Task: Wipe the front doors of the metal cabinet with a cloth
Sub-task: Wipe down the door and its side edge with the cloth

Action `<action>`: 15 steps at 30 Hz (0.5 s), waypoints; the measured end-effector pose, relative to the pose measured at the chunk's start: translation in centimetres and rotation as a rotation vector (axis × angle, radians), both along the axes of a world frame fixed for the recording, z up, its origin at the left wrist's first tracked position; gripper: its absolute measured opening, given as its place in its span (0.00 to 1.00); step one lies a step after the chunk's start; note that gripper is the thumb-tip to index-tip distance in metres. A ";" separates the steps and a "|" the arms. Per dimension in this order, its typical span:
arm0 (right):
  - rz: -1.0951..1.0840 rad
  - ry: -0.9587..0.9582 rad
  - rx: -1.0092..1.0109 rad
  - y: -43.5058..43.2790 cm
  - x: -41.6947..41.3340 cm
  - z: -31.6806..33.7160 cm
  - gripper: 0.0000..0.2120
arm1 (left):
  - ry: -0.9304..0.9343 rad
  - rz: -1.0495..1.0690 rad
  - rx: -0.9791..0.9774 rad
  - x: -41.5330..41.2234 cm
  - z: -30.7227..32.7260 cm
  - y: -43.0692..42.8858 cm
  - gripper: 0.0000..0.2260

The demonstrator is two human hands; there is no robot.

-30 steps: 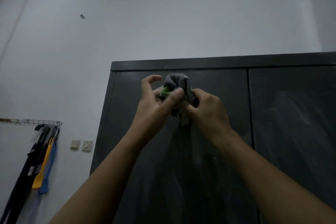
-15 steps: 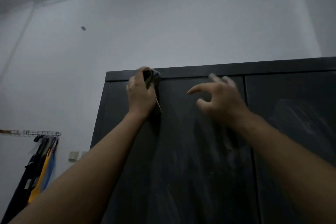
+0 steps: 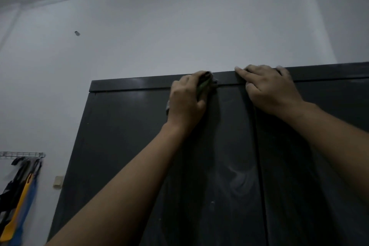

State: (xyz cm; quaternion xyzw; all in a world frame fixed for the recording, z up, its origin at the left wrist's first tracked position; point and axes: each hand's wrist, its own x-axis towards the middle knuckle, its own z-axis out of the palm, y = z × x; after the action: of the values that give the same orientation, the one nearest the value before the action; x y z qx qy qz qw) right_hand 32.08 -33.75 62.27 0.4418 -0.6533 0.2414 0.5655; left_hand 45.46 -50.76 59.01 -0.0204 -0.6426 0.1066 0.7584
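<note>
A tall black metal cabinet (image 3: 127, 146) fills the lower right of the head view, its two front doors meeting at a vertical seam. My left hand (image 3: 186, 99) grips a bunched grey-and-green cloth (image 3: 205, 84) and holds it against the top of the left door, just under the cabinet's top rail. Most of the cloth is hidden under my fingers. My right hand (image 3: 269, 88) lies flat with straight fingers on the top rail above the seam. Dusty smears show on the doors lower down.
A white wall rises behind the cabinet. At the lower left a wire rack (image 3: 22, 154) holds hanging black, yellow and blue items (image 3: 19, 195). A wall switch (image 3: 58, 181) sits beside the cabinet's left edge.
Both hands held the cloth in front of the door a second ago. The left hand took it up to the door's top, and the right hand let go and moved onto the top rail.
</note>
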 end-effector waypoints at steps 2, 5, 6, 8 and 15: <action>0.014 0.023 -0.007 0.0 -0.1 0.2 0.32 | -0.066 0.024 -0.084 -0.6 -1.0 0.4 0.17; 0.007 0.047 -0.017 -0.3 -0.2 0.0 0.31 | -0.177 0.049 -0.179 -0.8 -3.0 0.3 0.18; -0.001 0.049 -0.018 -0.4 -0.2 -0.1 0.31 | -0.217 0.058 -0.206 -0.8 -3.8 0.2 0.18; -0.019 0.048 -0.021 -0.6 -0.2 -0.2 0.31 | -0.298 0.067 -0.268 -0.5 -5.6 0.0 0.20; -0.070 0.028 0.002 -0.6 0.3 -0.4 0.33 | -0.168 0.050 -0.050 2.0 -3.0 -0.6 0.17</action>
State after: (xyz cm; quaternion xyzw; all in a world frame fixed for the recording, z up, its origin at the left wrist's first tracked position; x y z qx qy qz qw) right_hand 32.36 -34.32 61.85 0.4226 -0.6604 0.2147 0.5824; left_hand 47.46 -51.35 56.04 -0.0323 -0.7015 0.1397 0.6981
